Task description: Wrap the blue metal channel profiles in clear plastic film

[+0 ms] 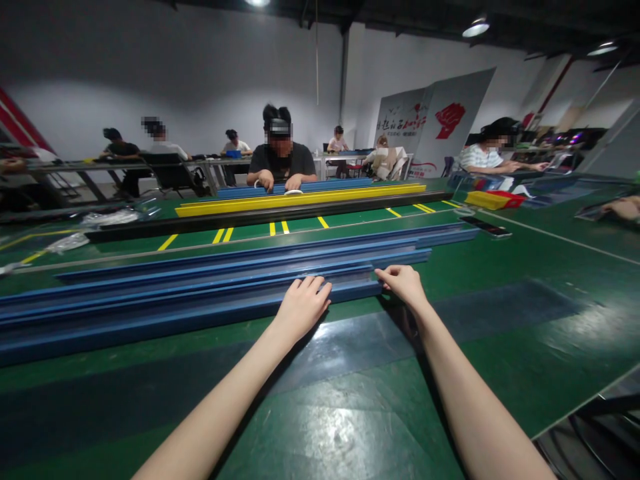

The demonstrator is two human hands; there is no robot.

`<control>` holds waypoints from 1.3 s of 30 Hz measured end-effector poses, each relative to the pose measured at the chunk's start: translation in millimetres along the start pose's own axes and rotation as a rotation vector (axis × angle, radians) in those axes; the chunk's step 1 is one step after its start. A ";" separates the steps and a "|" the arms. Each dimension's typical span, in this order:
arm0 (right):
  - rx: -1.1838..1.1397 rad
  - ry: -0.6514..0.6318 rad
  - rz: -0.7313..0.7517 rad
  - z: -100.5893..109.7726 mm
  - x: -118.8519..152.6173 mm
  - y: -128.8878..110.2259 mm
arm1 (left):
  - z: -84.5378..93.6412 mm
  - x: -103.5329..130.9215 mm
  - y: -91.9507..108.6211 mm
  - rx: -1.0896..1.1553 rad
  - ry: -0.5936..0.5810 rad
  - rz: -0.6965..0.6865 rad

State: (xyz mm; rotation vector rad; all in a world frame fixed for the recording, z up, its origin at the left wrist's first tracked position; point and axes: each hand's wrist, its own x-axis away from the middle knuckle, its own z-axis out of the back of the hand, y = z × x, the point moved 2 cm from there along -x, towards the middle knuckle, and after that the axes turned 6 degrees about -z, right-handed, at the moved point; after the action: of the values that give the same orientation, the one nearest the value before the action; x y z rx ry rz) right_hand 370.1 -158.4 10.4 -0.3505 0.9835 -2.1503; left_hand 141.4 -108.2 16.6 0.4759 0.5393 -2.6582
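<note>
In front of me a long blue channel strip (200, 309) lies lengthwise on the green table. My left hand (303, 307) rests over it near its right part, fingers bent across the near wall and gripping it. At the strip's right end is my right hand (403, 283), thumb and forefinger closed in a pinch. Whatever sits between those fingertips is too small to make out. Right behind this strip lie more blue channel strips (310, 248), roughly parallel to it. A clear plastic sheet (350, 343) lies flat under my forearms.
Farther back are a black strip (280, 215) and a yellow strip (300, 200). Across the table sits a co-worker (281, 160), hands on a white item. A phone (485, 227) and a yellow-and-red tray (493, 200) lie right; plastic bags (107, 219) lie left.
</note>
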 end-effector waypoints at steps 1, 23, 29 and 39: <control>-0.015 -0.004 -0.005 -0.3 -0.5 0.9 | -0.6 -1.6 1.1 -0.003 -0.002 0.000; -0.380 -0.197 -0.038 -25.3 -34.7 29.4 | -27.8 -11.5 24.9 -0.111 0.150 0.057; -0.312 -0.206 -0.008 -23.3 -35.0 31.9 | -23.9 -9.5 23.7 -0.049 0.155 0.107; -0.335 -0.197 0.099 -21.3 -25.1 22.6 | -19.1 -9.6 24.4 0.019 0.117 0.144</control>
State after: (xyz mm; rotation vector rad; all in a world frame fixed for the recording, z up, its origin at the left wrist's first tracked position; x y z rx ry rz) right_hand 388.1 -138.8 -19.3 -0.6467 1.2185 -1.8211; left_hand 164.9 -117.9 -3.5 0.6537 0.4941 -2.5115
